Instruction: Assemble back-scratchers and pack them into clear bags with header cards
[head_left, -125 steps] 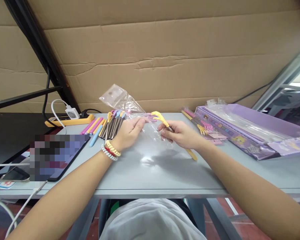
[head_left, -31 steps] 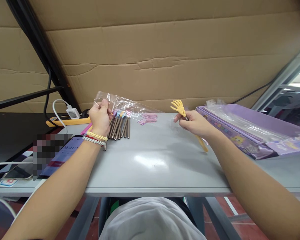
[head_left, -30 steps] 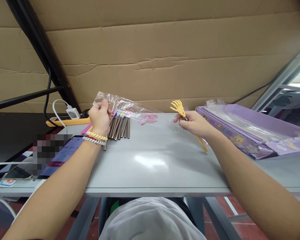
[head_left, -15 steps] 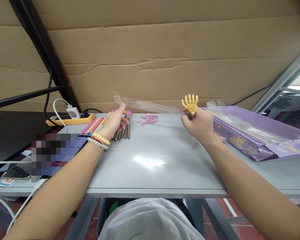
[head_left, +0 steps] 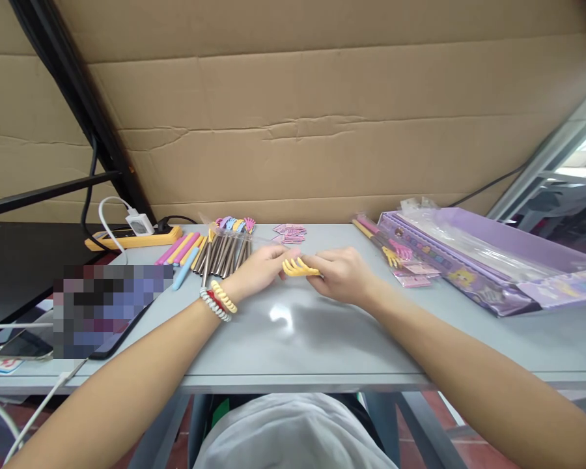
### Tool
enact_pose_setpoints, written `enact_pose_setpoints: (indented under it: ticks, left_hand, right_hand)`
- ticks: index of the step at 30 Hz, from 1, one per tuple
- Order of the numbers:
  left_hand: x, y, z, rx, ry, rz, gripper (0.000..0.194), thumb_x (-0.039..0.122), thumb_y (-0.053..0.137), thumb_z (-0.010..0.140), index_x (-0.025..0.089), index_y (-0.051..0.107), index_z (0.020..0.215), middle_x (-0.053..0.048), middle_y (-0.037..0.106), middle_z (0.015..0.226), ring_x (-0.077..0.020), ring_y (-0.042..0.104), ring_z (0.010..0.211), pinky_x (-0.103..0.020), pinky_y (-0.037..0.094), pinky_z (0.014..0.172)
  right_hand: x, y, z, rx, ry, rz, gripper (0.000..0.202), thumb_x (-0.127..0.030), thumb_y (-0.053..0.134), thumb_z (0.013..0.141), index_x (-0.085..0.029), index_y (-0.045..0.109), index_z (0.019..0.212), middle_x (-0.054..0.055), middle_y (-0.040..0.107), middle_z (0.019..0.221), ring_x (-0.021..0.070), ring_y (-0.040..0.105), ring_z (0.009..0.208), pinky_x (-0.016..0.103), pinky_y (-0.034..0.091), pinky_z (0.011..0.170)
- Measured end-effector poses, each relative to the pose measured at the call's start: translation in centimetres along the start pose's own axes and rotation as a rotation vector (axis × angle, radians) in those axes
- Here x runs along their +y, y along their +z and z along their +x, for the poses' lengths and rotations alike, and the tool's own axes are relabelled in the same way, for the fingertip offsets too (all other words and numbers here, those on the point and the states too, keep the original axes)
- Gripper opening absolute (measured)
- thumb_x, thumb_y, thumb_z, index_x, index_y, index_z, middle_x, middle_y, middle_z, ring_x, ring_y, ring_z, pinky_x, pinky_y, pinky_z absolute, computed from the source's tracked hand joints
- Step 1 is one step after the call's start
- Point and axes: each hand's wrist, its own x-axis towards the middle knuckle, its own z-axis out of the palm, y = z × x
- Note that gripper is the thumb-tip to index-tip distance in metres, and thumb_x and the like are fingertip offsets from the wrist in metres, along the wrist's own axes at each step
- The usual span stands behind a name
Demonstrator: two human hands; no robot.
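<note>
My right hand (head_left: pixel 344 275) is closed around a back scratcher with a yellow hand-shaped head (head_left: pixel 299 268). That head points left, towards my left hand (head_left: pixel 261 266), and its handle is hidden in my grip. My left fingers are closed on a clear plastic bag (head_left: pixel 244 236), a long sleeve stretching away to the back left. The two hands nearly meet over the middle of the table. Behind my left hand lies a row of back scratchers (head_left: pixel 227 254) with metal shafts and coloured heads. Beside them are coloured handle tubes (head_left: pixel 188 264).
Small pink cards (head_left: pixel 290 233) lie at the back. On the right, bagged back scratchers (head_left: pixel 378 241) lie beside an open purple box (head_left: pixel 557 251) containing clear bags. A yellow power strip (head_left: pixel 137 239), a white cable and a blurred-out device occupy the left side.
My hands have come together from wide apart. The yellow back scratcher has moved left and tipped from upright to lying sideways. The plastic bag is no longer stretched between the hands.
</note>
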Motion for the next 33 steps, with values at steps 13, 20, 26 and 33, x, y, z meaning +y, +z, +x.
enact_pose_setpoints:
  ticks: [13, 20, 26, 33]
  left_hand:
    - [-0.1, 0.1, 0.2, 0.203, 0.073, -0.05, 0.021, 0.035, 0.06, 0.077, 0.014, 0.062, 0.08, 0.0, 0.061, 0.068, -0.0087, 0.051, 0.055, -0.021, 0.04, 0.051]
    - [-0.5, -0.1, 0.5, 0.245, 0.054, -0.071, 0.023, 0.038, 0.058, 0.078, 0.015, 0.057, 0.072, 0.001, 0.057, 0.06, -0.01, 0.052, 0.054, -0.022, 0.041, 0.05]
    - [-0.4, 0.3, 0.5, 0.269, 0.023, -0.263, 0.02, 0.029, 0.068, 0.069, 0.015, 0.054, 0.073, 0.0, 0.062, 0.07, -0.0117, 0.058, 0.063, -0.024, 0.046, 0.056]
    - [-0.5, 0.5, 0.4, 0.231, -0.035, -0.371, 0.039, 0.022, 0.074, 0.065, 0.017, 0.051, 0.095, -0.001, 0.067, 0.075, -0.0155, 0.065, 0.07, -0.027, 0.051, 0.063]
  right_hand:
    - [0.7, 1.2, -0.1, 0.31, -0.17, -0.038, 0.025, -0.02, 0.049, 0.08, -0.021, 0.068, 0.097, -0.002, 0.061, 0.057, 0.0089, 0.045, 0.047, 0.022, 0.025, 0.048]
    - [1.0, 1.1, -0.1, 0.229, -0.109, -0.038, 0.025, -0.029, 0.048, 0.085, -0.021, 0.068, 0.099, 0.0, 0.06, 0.057, 0.0094, 0.044, 0.046, 0.023, 0.023, 0.048]
    - [1.0, 1.4, -0.3, 0.092, -0.139, -0.038, 0.032, -0.023, 0.043, 0.086, -0.023, 0.068, 0.106, 0.0, 0.061, 0.06, 0.0099, 0.043, 0.048, 0.026, 0.021, 0.05]
    - [0.7, 0.9, -0.2, 0.016, -0.106, -0.044, 0.036, -0.025, 0.042, 0.087, -0.023, 0.067, 0.113, 0.001, 0.064, 0.064, 0.0106, 0.046, 0.05, 0.027, 0.02, 0.05]
